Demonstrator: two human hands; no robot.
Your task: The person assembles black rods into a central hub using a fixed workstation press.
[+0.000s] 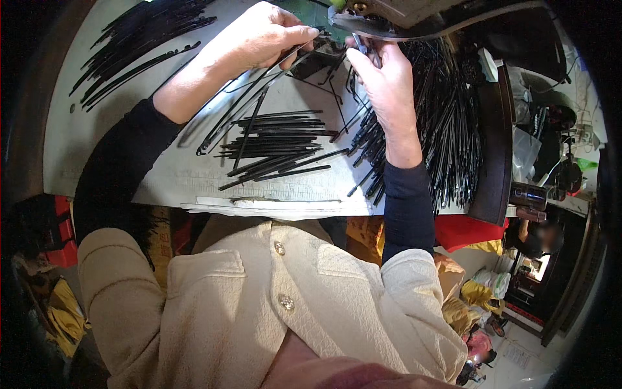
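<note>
My left hand point(271, 37) is closed at the top of the table, pinching the end of one or more thin black strips point(262, 86) that trail down toward me. Close by on the right, my right hand point(385, 71) is curled around a small grey metal tool point(367, 49), whose kind I cannot make out. Both hands are under the edge of a dark machine head point(389, 26) that looks like a sewing machine. Below my left hand lies a small stack of short black strips point(278, 144). My fingertips are partly hidden by the machine.
A big heap of long black strips point(447, 129) covers the table's right side, against a dark brown board point(490, 152). Another bundle of black strips point(139, 42) lies at the far left. The white tabletop point(162, 175) ends just before my body. A person point(541, 240) is in the background.
</note>
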